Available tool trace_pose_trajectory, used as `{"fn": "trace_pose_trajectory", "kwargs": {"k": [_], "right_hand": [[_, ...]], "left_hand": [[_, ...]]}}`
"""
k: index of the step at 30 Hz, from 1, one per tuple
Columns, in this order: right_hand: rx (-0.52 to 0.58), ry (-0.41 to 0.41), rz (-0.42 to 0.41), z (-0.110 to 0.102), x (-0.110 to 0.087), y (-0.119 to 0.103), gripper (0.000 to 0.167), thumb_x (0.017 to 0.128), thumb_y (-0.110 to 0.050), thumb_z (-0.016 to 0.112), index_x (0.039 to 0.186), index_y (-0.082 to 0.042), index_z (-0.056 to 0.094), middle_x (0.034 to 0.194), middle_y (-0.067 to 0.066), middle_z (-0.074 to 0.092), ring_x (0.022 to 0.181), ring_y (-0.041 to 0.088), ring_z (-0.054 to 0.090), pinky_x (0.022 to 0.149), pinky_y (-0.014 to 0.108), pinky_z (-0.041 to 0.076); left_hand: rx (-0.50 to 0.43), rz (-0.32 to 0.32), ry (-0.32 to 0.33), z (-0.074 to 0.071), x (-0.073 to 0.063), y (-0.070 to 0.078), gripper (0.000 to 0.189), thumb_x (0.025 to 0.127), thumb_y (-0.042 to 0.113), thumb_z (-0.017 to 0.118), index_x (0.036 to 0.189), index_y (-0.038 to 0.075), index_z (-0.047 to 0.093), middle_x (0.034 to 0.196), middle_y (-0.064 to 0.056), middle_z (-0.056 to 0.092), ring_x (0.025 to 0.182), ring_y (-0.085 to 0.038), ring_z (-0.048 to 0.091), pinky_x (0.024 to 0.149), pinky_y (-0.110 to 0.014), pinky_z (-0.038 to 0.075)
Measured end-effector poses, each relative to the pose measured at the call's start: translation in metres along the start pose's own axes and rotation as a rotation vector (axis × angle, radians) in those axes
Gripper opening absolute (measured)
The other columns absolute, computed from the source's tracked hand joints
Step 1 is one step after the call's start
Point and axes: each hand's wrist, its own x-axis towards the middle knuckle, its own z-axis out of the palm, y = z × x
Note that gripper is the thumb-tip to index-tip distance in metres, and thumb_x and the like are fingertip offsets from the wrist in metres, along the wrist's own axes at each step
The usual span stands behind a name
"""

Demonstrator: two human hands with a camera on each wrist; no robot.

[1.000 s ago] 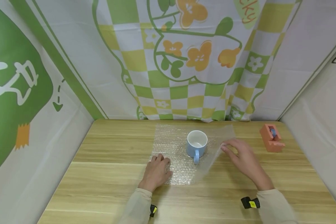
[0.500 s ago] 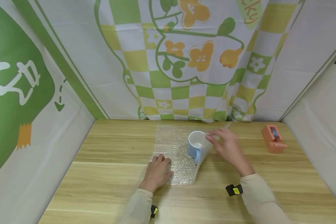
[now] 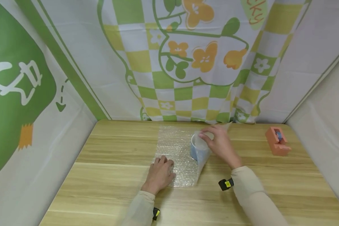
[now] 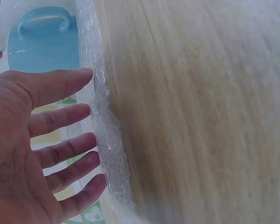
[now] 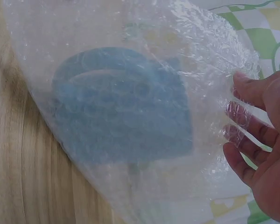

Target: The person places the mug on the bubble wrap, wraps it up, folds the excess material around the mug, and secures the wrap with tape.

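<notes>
A blue mug with a white inside stands on a sheet of clear bubble wrap on the wooden table. My right hand pinches the sheet's right edge between thumb and fingers and holds it up over the mug's rim. In the right wrist view the mug and its handle show blurred through the raised wrap. My left hand rests on the sheet's near left part, fingers spread and fingertips on the wrap. The mug's handle is uncovered in the left wrist view.
An orange tape dispenser holding a blue roll stands at the table's back right. A patterned green and white curtain hangs along the back edge, and printed cloth walls rise on both sides of the wooden table.
My right hand has moved left with the wrap's right edge, folding it across the mug's right side and over its opening. The left hand has stayed in place.
</notes>
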Motion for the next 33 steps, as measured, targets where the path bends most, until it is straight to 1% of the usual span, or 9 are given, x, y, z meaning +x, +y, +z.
{"fn": "trace_pose_trajectory", "kwargs": {"k": [4,8,12,16,18,23,25,29,33], "right_hand": [[0.002,-0.024,0.027,0.006,0.004,0.000,0.016,0.085,-0.011,0.082,0.097,-0.002,0.077,0.099,0.013,0.073,0.103,0.037,0.064,0.097,0.053,0.047],[-0.025,-0.042,0.047,0.013,0.007,0.000,0.017,0.084,-0.012,0.082,0.097,-0.001,0.076,0.098,0.014,0.073,0.104,0.038,0.063,0.100,0.055,0.045],[-0.063,-0.064,0.087,0.018,0.009,0.000,0.018,0.085,-0.014,0.082,0.098,-0.003,0.077,0.100,0.013,0.072,0.108,0.038,0.062,0.104,0.057,0.042],[-0.085,-0.078,0.110,0.022,0.009,0.000,0.018,0.086,-0.016,0.081,0.098,-0.004,0.077,0.100,0.013,0.071,0.107,0.038,0.061,0.101,0.057,0.043],[-0.089,-0.076,0.108,0.024,0.009,0.001,0.017,0.086,-0.016,0.081,0.098,-0.004,0.077,0.099,0.013,0.071,0.106,0.039,0.061,0.102,0.058,0.042],[-0.100,-0.072,0.105,0.028,0.009,0.001,0.015,0.084,-0.014,0.082,0.095,-0.004,0.077,0.098,0.013,0.070,0.104,0.039,0.060,0.099,0.057,0.043],[-0.108,-0.075,0.112,0.029,0.009,0.001,0.015,0.084,-0.014,0.082,0.094,-0.005,0.077,0.098,0.013,0.069,0.102,0.037,0.060,0.093,0.054,0.045],[-0.129,-0.077,0.113,0.031,0.010,0.001,0.013,0.084,-0.014,0.082,0.094,-0.006,0.078,0.098,0.013,0.069,0.099,0.036,0.060,0.089,0.052,0.047],[-0.150,-0.065,0.104,0.033,0.010,0.002,0.013,0.083,-0.014,0.083,0.092,-0.007,0.078,0.096,0.013,0.069,0.097,0.036,0.060,0.087,0.052,0.047]], "left_hand": [[-0.002,-0.001,0.001,-0.001,0.000,0.001,0.035,0.085,0.024,0.082,0.113,0.007,0.071,0.107,-0.010,0.058,0.104,-0.033,0.054,0.083,-0.050,0.051],[-0.004,-0.004,0.005,0.000,0.000,0.002,0.035,0.085,0.024,0.082,0.113,0.007,0.071,0.107,-0.010,0.058,0.104,-0.033,0.055,0.083,-0.050,0.051],[0.001,-0.006,0.007,0.000,0.000,0.001,0.035,0.084,0.024,0.082,0.113,0.007,0.071,0.108,-0.010,0.058,0.105,-0.033,0.055,0.083,-0.050,0.051],[0.003,-0.007,0.004,0.000,-0.001,0.002,0.036,0.084,0.024,0.082,0.114,0.007,0.071,0.109,-0.011,0.059,0.105,-0.034,0.055,0.084,-0.051,0.051],[0.000,-0.009,0.003,0.001,-0.001,0.001,0.036,0.084,0.024,0.082,0.114,0.007,0.071,0.110,-0.011,0.059,0.106,-0.034,0.055,0.085,-0.051,0.051],[-0.006,-0.014,0.005,0.000,-0.001,0.002,0.036,0.085,0.024,0.082,0.114,0.007,0.071,0.110,-0.011,0.059,0.107,-0.034,0.054,0.085,-0.052,0.051],[-0.004,-0.012,0.006,0.000,-0.001,0.002,0.036,0.085,0.024,0.082,0.114,0.007,0.071,0.110,-0.011,0.059,0.107,-0.034,0.054,0.085,-0.052,0.051],[0.008,-0.006,0.010,0.000,-0.001,0.002,0.035,0.084,0.024,0.082,0.113,0.007,0.071,0.109,-0.011,0.059,0.106,-0.034,0.055,0.084,-0.051,0.051],[0.017,-0.008,0.011,0.001,-0.001,0.001,0.035,0.085,0.025,0.082,0.113,0.008,0.071,0.110,-0.011,0.059,0.106,-0.034,0.054,0.083,-0.050,0.051]]}}
